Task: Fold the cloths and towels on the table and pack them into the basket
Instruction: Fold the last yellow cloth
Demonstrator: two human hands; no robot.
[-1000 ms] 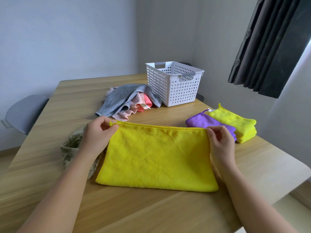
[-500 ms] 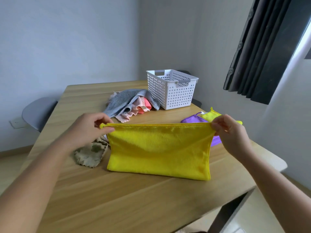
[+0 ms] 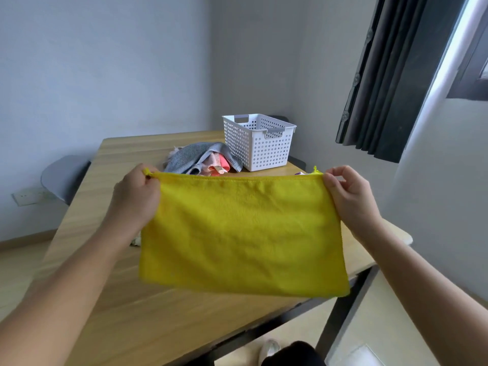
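A yellow cloth (image 3: 243, 233), folded in half, hangs in the air above the wooden table (image 3: 111, 299). My left hand (image 3: 134, 194) pinches its top left corner and my right hand (image 3: 348, 194) pinches its top right corner, stretching the top edge straight. The white perforated basket (image 3: 260, 142) stands at the far side of the table. A pile of grey and pink towels (image 3: 200, 161) lies to the left of the basket. The folded purple and yellow cloths at the right are almost wholly hidden behind the held cloth.
A grey chair (image 3: 66, 175) stands at the table's left side. Dark curtains (image 3: 390, 83) hang at the right. A small bit of a patterned cloth (image 3: 134, 241) peeks out beside my left forearm. The table's near edge runs diagonally below the held cloth.
Both hands have lifted the yellow cloth off the table and raised it, so it now hangs free. The view has pulled back and up.
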